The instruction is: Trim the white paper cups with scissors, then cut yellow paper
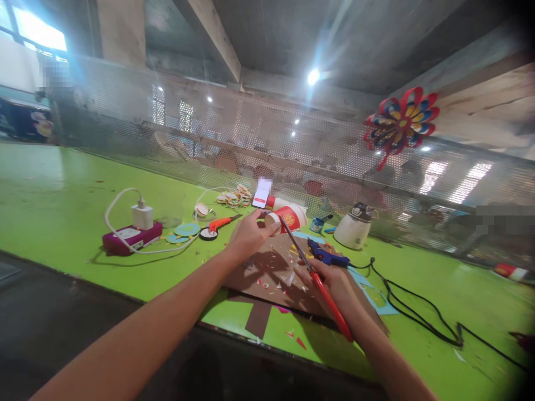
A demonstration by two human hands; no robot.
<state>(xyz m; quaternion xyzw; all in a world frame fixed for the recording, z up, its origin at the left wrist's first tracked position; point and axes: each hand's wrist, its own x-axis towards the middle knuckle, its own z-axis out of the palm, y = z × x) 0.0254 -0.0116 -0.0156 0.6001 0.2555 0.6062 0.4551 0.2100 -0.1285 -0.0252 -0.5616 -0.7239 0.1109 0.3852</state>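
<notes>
My left hand (253,231) grips a red and white paper cup (296,216), tipped on its side above a brown board (267,267). In my right hand (332,281) is a pair of red-handled scissors (324,298), its blades reaching up to the cup's near end. Whether the blades cut into the cup or only touch it, I cannot tell. Small red, white and yellow paper scraps litter the board below. A blue glue gun (328,256) lies just beyond my right hand.
A black cord (418,317) trails right across the green table (472,284). A white jug (353,228) and small blue jar (317,224) stand behind. Leftward are orange-handled scissors (221,223), a purple power strip (131,238) and a propped phone (261,195). Metal mesh (200,133) borders the back.
</notes>
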